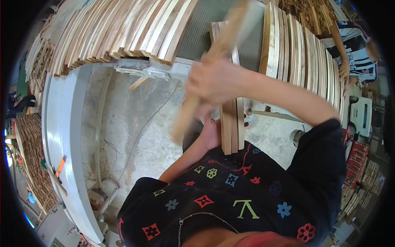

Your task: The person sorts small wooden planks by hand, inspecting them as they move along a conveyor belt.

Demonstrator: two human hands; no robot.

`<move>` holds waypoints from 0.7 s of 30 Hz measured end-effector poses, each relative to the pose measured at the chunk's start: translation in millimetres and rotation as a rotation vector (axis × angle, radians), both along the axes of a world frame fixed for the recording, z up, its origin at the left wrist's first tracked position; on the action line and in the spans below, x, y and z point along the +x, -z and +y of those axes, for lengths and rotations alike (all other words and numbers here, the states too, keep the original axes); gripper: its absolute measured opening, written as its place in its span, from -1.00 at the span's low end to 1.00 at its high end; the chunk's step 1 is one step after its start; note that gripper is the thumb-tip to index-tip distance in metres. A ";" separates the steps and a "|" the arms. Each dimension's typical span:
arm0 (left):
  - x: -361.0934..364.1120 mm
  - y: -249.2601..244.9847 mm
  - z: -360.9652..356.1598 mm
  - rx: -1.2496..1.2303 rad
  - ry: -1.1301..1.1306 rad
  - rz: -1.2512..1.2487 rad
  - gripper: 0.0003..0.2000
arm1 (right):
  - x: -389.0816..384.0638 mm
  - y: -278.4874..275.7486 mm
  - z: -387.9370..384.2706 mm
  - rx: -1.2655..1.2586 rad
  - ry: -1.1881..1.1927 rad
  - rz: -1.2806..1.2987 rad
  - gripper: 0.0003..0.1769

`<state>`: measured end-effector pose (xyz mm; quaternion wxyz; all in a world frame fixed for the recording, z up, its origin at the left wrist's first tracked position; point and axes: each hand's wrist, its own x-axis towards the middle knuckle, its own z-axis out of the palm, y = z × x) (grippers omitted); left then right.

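Note:
My right hand [216, 80] is closed around a single wooden strip [187, 119], which slants up across the view and is smeared by motion. Just below it, my left hand [211, 133] grips a small bundle of wooden strips [228, 131] from the side and underneath, with fingertips showing at its far edge. The near ends of the bundle come close to my black shirt. Its far end lies over the dark ribbed machine bed [203, 29], partly hidden behind my right hand and the blurred strip.
Long rows of upright wooden strips [135, 29] line the left, with another row [302, 53] at right. A pale metal machine frame [66, 136] curves down the left, carrying an orange-handled tool [61, 166]. Another person [356, 51] stands at the far right.

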<state>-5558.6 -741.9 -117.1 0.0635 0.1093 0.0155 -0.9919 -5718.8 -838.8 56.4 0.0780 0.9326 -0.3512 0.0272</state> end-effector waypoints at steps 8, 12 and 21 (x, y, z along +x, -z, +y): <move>-11.4 -10.0 6.4 -0.214 0.037 -0.213 -0.21 | -52.8 34.5 28.8 0.240 1.522 -0.565 -0.55; -7.7 -22.0 2.5 -0.188 0.043 -0.339 -0.24 | -51.0 67.8 37.8 0.431 1.526 -0.741 -0.07; -11.5 -15.1 -30.4 -0.183 0.116 -0.377 -0.17 | -28.4 75.6 -12.2 0.125 1.457 -0.690 0.22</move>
